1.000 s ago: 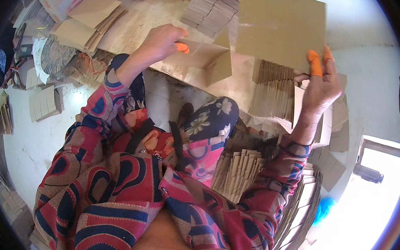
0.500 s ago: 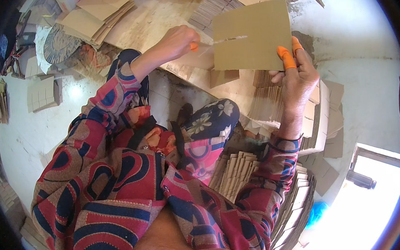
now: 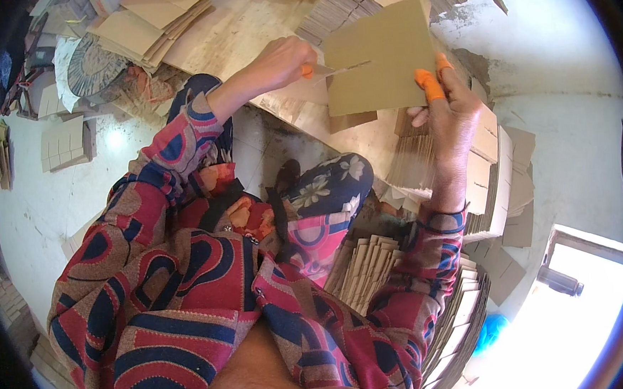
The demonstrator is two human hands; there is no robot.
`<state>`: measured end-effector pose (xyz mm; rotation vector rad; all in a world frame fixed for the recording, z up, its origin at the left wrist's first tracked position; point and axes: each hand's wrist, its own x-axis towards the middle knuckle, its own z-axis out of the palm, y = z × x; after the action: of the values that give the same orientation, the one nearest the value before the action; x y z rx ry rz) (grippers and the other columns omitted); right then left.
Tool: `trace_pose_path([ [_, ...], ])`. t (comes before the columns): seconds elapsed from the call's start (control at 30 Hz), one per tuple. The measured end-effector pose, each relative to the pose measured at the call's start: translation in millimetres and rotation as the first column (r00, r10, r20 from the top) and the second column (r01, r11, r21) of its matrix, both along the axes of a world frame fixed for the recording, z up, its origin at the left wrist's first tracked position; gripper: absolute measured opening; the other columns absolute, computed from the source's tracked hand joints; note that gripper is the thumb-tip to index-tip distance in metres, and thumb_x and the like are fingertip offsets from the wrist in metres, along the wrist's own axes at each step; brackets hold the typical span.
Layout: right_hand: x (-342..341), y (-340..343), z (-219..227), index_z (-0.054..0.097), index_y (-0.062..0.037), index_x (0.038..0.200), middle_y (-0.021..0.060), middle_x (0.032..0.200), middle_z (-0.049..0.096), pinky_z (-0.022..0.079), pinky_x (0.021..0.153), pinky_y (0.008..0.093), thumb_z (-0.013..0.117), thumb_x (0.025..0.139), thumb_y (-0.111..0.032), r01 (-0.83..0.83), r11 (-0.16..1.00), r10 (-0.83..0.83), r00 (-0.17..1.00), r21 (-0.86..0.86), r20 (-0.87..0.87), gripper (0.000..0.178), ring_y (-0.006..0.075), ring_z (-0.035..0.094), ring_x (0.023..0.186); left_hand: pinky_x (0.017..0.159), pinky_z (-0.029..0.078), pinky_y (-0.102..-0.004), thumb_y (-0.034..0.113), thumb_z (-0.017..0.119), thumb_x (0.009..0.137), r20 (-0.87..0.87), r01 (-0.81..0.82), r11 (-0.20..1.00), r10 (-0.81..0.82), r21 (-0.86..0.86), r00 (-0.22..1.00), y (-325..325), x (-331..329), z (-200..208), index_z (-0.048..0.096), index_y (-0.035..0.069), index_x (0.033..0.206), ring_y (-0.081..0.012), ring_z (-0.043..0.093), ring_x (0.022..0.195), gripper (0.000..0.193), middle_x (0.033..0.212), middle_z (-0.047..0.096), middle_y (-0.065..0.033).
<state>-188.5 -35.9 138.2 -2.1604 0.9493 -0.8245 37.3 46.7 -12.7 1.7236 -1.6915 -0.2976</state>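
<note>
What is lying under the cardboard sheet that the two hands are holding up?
Under the cardboard sheet lie a wooden board and stacks of flat cardboard. The part directly behind it is covered.

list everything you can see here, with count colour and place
cardboard sheet: one, brown, held up between both hands, slit at its left edge
flat cardboard stacks: several, brown, upper left and top
cardboard bundle: one, tan, by the right forearm
edge-on cardboard stack: one, tan, lower right
small cardboard pieces: a few, pale, on the floor at left
floor: white, worn, left and right
blue thing: one, lower right, too blurred to name
finger covers: orange, on fingers of both hands
left hand: at the sheet's left edge
right hand: grips the sheet's right lower corner
</note>
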Motion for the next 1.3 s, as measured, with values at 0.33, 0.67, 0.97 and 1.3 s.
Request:
trace_pose_path([
  [0.33,20,-3,-55,0.056,0.0042,0.096,0.0261,0.068,0.057,0.047,0.052,0.0432,0.06,0.086,-0.002,-0.2,0.948,0.127,0.952,-0.248,-0.28,0.013,0.0423,0.061,0.065,0.061,0.046,-0.0455,0.013,0.068,0.073,0.006,-0.005,0.998,0.005,-0.056,1.0,-6,-4,0,0.063,-0.001,0.075,-0.0406,0.058,0.068,0.015,0.069,0.059,-0.0212],
  [0.67,12,0,-50,0.056,0.0045,0.099,0.0272,0.069,0.057,0.046,0.052,0.0437,0.06,0.083,0.002,-0.191,0.948,0.109,0.946,-0.254,-0.305,0.017,0.0437,0.06,0.066,0.063,0.046,-0.0455,0.009,0.066,0.074,0.113,-0.009,0.998,0.016,-0.061,0.993,-4,-6,-1,0.063,0.0,0.075,-0.0393,0.059,0.072,0.01,0.07,0.059,-0.021],
  [0.97,16,-7,-60,0.059,0.0032,0.107,0.0164,0.074,0.064,0.045,0.044,0.0313,0.061,0.076,0.006,-0.393,0.906,0.309,0.867,-0.155,-0.391,0.031,0.0194,0.058,0.052,0.066,0.047,-0.0462,0.01,0.066,0.073,0.063,0.051,0.988,-0.043,-0.144,0.997,-10,-14,-1,0.065,0.002,0.076,-0.0393,0.059,0.076,0.009,0.073,0.06,-0.0194],
  [1.3,5,8,-96,0.045,0.0118,0.122,0.0226,0.081,0.063,0.051,0.064,0.0456,0.068,0.083,-0.035,-0.237,0.738,-0.12,0.875,-0.631,-0.468,0.065,0.0387,0.064,0.075,0.073,0.05,-0.04,0.011,0.071,0.071,0.215,-0.034,0.992,0.007,0.124,0.977,0,-25,12,0.065,0.004,0.1,-0.034,0.061,0.09,0.031,0.094,0.066,-0.012],
])
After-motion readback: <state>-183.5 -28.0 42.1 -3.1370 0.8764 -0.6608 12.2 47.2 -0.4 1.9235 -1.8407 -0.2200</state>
